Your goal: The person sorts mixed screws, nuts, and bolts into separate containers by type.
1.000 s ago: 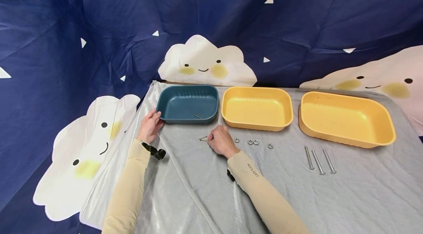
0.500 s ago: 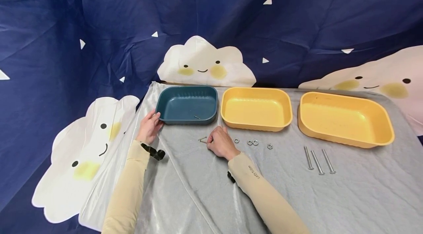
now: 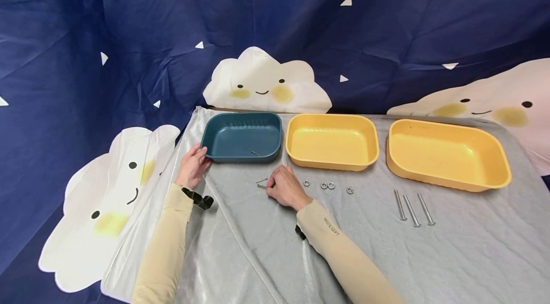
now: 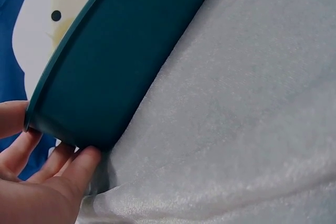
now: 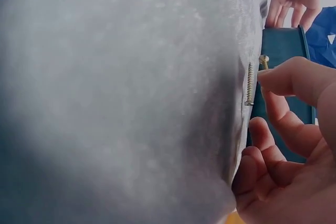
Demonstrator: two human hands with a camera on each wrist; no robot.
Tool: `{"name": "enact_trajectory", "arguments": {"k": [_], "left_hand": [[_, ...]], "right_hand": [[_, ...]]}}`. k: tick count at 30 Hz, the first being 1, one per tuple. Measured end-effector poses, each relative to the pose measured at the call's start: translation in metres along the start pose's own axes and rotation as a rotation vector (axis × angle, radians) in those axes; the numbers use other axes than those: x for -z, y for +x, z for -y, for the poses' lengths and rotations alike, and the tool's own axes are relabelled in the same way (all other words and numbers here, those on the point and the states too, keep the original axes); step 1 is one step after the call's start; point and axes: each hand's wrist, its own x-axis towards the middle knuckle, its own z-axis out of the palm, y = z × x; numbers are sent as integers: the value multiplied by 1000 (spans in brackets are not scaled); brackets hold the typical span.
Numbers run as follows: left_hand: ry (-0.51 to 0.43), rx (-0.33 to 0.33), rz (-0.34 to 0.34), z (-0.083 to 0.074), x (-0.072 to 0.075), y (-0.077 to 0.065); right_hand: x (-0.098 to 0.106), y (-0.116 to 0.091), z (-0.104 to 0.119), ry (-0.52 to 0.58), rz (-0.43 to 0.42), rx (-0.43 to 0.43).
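My left hand (image 3: 192,166) holds the front left corner of a dark teal bin (image 3: 245,159). In the left wrist view a finger lies at the bin's rim and the thumb (image 4: 84,166) touches its lower wall. In front of this bin my right hand (image 3: 287,187) pinches a small screw (image 5: 264,61) between thumb and index finger, with its head showing beyond the fingertips. A second small screw (image 5: 249,85) lies on the grey cloth beside those fingers. One more small screw (image 3: 255,153) lies inside the teal bin.
Two yellow bins, a middle one (image 3: 331,164) and a right one (image 3: 447,181), stand in line with the teal bin. Several nuts, among them a hex nut (image 3: 307,183), lie right of my right hand. Three long bolts (image 3: 411,211) lie before the right bin.
My right hand has shifted slightly toward me, and the pinched screw has swung away from the loose one. My left hand stays at the bin's corner. The head view has drifted a little.
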Motion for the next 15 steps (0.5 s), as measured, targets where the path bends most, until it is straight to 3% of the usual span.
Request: {"name": "enact_trajectory", "arguments": {"k": [15], "left_hand": [[17,9,4,-1,1,0]], "right_hand": [[11,-4,9,-4,-57,25]]}}
